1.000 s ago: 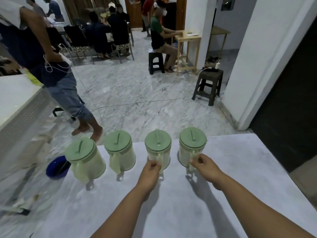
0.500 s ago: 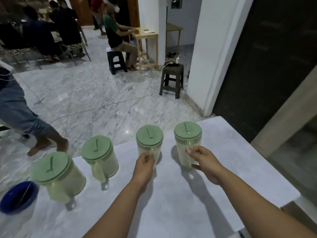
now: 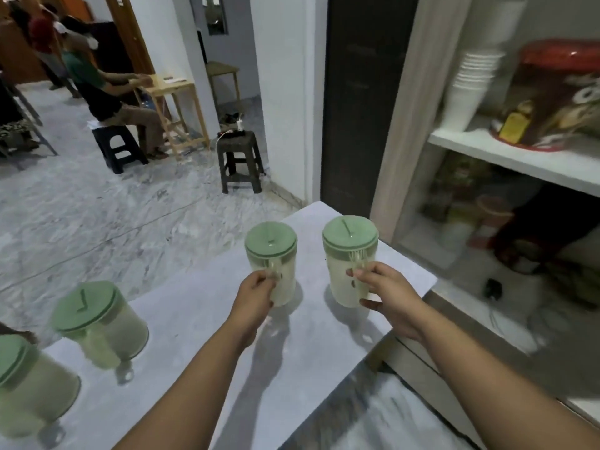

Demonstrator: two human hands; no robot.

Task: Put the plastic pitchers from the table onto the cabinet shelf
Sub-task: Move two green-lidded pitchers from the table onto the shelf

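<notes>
In the head view, 2 bare hands each held a pitcher by its handle over the pale table. The left hand was curled shut around the handle of the left-held pitcher, fingers wrapped and pressed together on it. The right hand closed likewise on the handle of the right-held pitcher, with the thumb below and the fingers above the handle. Both pitchers stood upright with green lids, just beyond the 2 grips; whether their bases touched the table could not be told.

Well to the left of the left grip, a third pitcher stood on the table, and a fourth pitcher sat further left at the frame edge, blurred.

To the right of the right grip and above it, the cabinet shelf carried a stack of white cups and a red-lidded jar. The compartment below held dim, blurred items that could not be made out.

Beyond the table, a dark stool stood on the marble floor, and a seated person was at a small wooden desk.
</notes>
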